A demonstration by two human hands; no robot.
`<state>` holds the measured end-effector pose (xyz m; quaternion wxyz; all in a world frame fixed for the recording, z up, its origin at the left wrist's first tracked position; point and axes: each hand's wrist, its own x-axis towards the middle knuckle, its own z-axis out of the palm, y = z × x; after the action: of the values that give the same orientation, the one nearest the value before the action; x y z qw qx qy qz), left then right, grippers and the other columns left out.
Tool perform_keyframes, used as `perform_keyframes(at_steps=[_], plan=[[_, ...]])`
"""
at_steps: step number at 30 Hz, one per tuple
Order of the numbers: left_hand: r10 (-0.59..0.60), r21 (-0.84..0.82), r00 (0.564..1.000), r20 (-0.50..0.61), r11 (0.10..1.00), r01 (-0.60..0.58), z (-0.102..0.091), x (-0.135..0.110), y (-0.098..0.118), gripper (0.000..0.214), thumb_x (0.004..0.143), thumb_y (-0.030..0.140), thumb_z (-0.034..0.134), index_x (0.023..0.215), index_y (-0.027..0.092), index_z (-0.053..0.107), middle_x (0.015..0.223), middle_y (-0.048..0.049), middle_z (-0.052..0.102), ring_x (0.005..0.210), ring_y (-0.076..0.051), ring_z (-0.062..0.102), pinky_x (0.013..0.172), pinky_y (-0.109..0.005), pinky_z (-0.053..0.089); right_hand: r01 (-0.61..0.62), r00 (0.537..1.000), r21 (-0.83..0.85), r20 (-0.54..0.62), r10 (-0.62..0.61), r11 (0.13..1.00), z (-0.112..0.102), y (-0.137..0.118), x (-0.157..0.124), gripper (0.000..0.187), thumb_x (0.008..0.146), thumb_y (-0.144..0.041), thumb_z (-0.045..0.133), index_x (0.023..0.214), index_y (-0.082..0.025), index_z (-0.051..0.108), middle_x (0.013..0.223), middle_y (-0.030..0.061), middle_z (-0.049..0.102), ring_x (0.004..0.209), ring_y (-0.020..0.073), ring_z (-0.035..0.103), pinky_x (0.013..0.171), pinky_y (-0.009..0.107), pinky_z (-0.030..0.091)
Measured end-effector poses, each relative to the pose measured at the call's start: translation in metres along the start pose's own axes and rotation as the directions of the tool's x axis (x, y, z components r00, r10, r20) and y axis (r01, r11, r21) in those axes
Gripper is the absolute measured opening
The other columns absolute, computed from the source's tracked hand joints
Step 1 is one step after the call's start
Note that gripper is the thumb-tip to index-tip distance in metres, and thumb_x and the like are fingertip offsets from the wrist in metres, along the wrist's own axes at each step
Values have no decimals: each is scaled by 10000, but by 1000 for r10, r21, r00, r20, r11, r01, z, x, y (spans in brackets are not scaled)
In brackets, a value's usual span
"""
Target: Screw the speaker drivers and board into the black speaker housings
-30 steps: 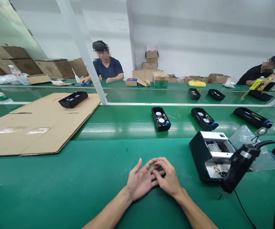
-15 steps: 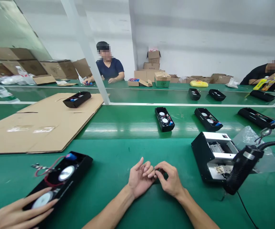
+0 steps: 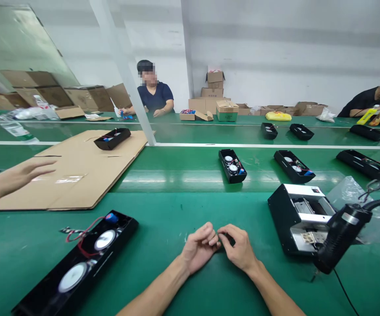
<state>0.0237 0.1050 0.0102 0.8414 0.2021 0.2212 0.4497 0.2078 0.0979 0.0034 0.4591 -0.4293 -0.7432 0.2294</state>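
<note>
My left hand (image 3: 200, 248) rests palm up on the green bench (image 3: 163, 289), its fingers curled in. Against its fingertips, my right hand (image 3: 239, 248) pinches thumb and forefinger together. Whatever is between the fingers of either hand is hidden or too small to make out. To the left lies an open black speaker case (image 3: 50, 274) with two round white-faced speakers, red wires and a blue part inside. Nearest to my right hand are a black-and-silver screw feeder machine (image 3: 280, 224) and a hanging black electric screwdriver (image 3: 341, 239).
A co-worker's hand (image 3: 22, 175) reaches in from the left above a flat cardboard sheet (image 3: 74, 193), which carries another speaker case (image 3: 112, 139). Several more cases, one a black case (image 3: 232, 166), sit along the middle strip. A white post (image 3: 140, 116) rises behind. Two people work across.
The co-worker's hand at left has let go of the near speaker case and moved up over the cardboard. My left hand's fingers and thumb have curled in more; the view has shifted slightly.
</note>
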Motion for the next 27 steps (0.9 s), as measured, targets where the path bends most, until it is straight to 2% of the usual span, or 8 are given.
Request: perform_keyframes(at_steps=[6,10,11,14,17,18,22,27], plan=[[202,453,979,2,873,-181,32,-24,9,534,687,57,983,1156,247,813,869,-14,706,814,-213,675,928,-402,566,-25,999,57,-28,27,998,0,9,-6,230,1057,-265,618,967,-242,828,900,58,863,745,263,828,679,347,660],[395,730,919,15,624,-280,47,-101,45,541,893,131,863,1396,317,790,1469,-142,702,1441,-402,598,1344,-545,354,-142,990,34,4,142,989,8,35,-19,253,1046,-458,671,1000,-306,869,978,45,881,777,272,836,691,341,688],[483,854,875,3,455,-254,42,-127,57,468,930,196,861,1379,316,799,1521,-143,675,1495,-419,555,1379,-554,308,-158,987,25,7,158,987,11,41,-21,264,1042,-485,672,997,-315,870,984,43,880,762,270,831,666,339,684],[802,982,586,-120,181,-47,2,-205,108,404,885,425,928,1258,310,824,1432,-135,723,1422,-454,608,1351,-595,368,-153,987,-1,42,153,988,16,48,-25,288,1051,-511,642,985,-338,862,943,29,866,700,255,802,611,335,664],[949,957,178,-261,231,172,-52,-266,169,745,673,800,916,1194,295,749,1295,-103,766,1341,-458,662,1315,-610,425,-126,989,-35,72,129,991,17,48,-22,290,1055,-496,618,970,-349,852,892,11,849,660,243,776,604,344,656],[941,937,140,-309,277,212,-66,-280,185,836,609,870,898,1192,297,727,1296,-98,767,1382,-476,639,1322,-628,404,-124,989,-47,73,127,991,17,48,-21,290,1054,-493,614,967,-350,850,894,9,850,662,245,779,605,349,657],[823,858,278,-495,413,305,-94,-310,199,840,517,887,931,1103,299,802,1195,-91,838,1338,-538,684,1240,-723,449,-90,993,-105,60,97,990,14,37,-20,258,1040,-456,618,967,-344,838,878,5,847,631,254,783,560,367,668],[767,857,383,-514,475,200,-97,-285,101,764,670,807,888,1295,384,769,1085,-45,837,1142,-483,775,1120,-655,548,212,974,-47,86,-208,976,34,-38,-23,275,981,-328,771,1253,-355,802,1253,45,860,1013,312,872,805,372,762]])
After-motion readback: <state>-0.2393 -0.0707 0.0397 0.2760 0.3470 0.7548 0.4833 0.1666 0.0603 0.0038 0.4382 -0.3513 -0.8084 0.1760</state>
